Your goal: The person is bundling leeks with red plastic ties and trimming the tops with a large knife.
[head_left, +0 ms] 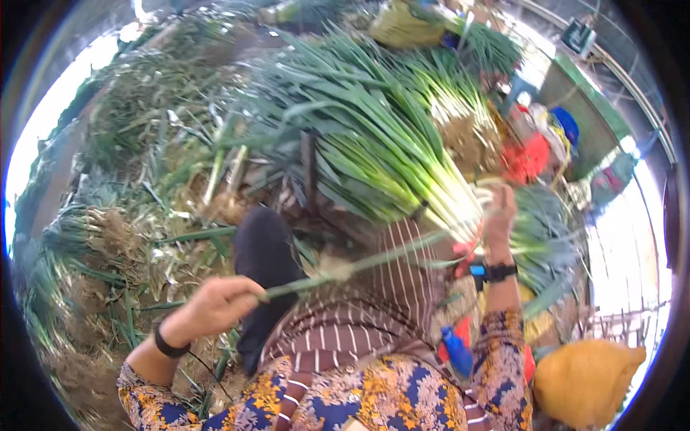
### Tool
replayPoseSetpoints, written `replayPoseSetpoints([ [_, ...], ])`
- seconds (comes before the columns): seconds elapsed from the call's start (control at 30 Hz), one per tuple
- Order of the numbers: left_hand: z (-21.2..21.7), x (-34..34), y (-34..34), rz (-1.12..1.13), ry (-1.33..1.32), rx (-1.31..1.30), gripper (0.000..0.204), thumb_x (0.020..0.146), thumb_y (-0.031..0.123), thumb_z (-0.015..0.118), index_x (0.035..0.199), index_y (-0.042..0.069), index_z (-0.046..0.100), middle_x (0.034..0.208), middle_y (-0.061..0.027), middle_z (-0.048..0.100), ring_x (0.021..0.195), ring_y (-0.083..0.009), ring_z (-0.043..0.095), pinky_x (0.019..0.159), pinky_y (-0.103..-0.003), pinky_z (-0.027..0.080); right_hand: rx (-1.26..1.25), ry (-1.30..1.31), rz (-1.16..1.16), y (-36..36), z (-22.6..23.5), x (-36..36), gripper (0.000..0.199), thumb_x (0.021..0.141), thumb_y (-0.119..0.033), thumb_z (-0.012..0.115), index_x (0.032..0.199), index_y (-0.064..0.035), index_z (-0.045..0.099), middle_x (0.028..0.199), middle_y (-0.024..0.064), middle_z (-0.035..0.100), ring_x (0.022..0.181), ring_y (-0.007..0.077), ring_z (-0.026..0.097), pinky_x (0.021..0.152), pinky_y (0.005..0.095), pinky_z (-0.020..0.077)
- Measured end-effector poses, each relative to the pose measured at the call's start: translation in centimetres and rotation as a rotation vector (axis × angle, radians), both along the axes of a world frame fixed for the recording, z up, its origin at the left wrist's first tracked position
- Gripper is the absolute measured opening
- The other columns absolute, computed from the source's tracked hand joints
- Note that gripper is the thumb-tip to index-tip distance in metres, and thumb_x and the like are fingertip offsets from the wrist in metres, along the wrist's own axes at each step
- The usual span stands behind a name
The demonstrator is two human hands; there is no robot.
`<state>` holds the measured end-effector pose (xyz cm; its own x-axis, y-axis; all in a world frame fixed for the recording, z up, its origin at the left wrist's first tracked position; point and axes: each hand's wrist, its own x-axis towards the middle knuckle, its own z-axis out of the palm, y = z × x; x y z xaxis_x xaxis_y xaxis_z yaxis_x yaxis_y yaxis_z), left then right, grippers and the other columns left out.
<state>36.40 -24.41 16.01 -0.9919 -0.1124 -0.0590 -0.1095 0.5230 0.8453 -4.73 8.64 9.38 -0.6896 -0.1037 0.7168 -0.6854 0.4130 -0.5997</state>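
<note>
The long green leaf (388, 253) slants up and rightward from your left hand (223, 305), whose grip pinches its end; pulling too hard could tear it. Your right hand (499, 219) is at the white ends of the leeks (410, 158); blur hides its grip.

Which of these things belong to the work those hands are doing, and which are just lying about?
Part of the work:
long green leaf-like strip, one end in the left hand's grip
large leek-like bunch, its white ends by the right hand, which is blurred

Apparently just lying about:
yellow-orange bag-like thing
blue bottle-like thing
red bundle
</note>
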Motion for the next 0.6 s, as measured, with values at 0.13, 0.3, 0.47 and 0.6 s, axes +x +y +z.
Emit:
replayPoseSetpoints([
  [0.13,-2.0,0.2,2.5,-0.198,-0.054,0.149,0.018,0.09,0.013,0.051,0.102,0.002,0.058,0.07,-0.0092,0.06,0.061,-0.014,0.055,0.056,-0.03,0.044,0.317,0.049,-0.218,3.7,-0.5,-1.8,0.016,0.091,-0.018,0.048,0.088,-0.008,0.061,0.071,0.0148,0.061,0.063,0.0307,0.059,0.054,0.0396,0.045],
  [0.3,-0.3,0.3,4.4,-0.373,-0.12,0.281,0.02,0.092,0.011,0.046,0.106,0.0,0.055,0.08,-0.0125,0.062,0.068,-0.0179,0.057,0.063,-0.029,0.045,0.563,0.154,-0.145,7.7,-1.8,-5.2,0.023,0.092,-0.021,0.044,0.083,-0.0051,0.059,0.071,0.0209,0.058,0.067,0.041,0.055,0.055,0.0444,0.0436],
  [0.47,-2.3,0.5,4.8,-0.401,0.08,0.402,0.022,0.092,0.014,0.046,0.106,-0.001,0.055,0.078,-0.013,0.061,0.068,-0.0201,0.056,0.066,-0.032,0.044,0.611,0.097,-0.073,9.6,-4.4,-5.3,0.027,0.093,-0.02,0.042,0.075,-0.0017,0.05,0.065,0.0255,0.049,0.062,0.0445,0.049,0.052,0.0462,0.0383],
  [0.6,-2.3,1.7,4.3,-0.423,0.097,0.33,0.022,0.092,0.012,0.046,0.107,-0.002,0.055,0.087,-0.0138,0.063,0.075,-0.0197,0.059,0.07,-0.031,0.046,0.603,0.07,-0.01,8.2,-6.2,-3.9,0.031,0.091,-0.023,0.045,0.069,-0.0017,0.047,0.063,0.0248,0.048,0.059,0.0433,0.049,0.051,0.0467,0.0361],
])
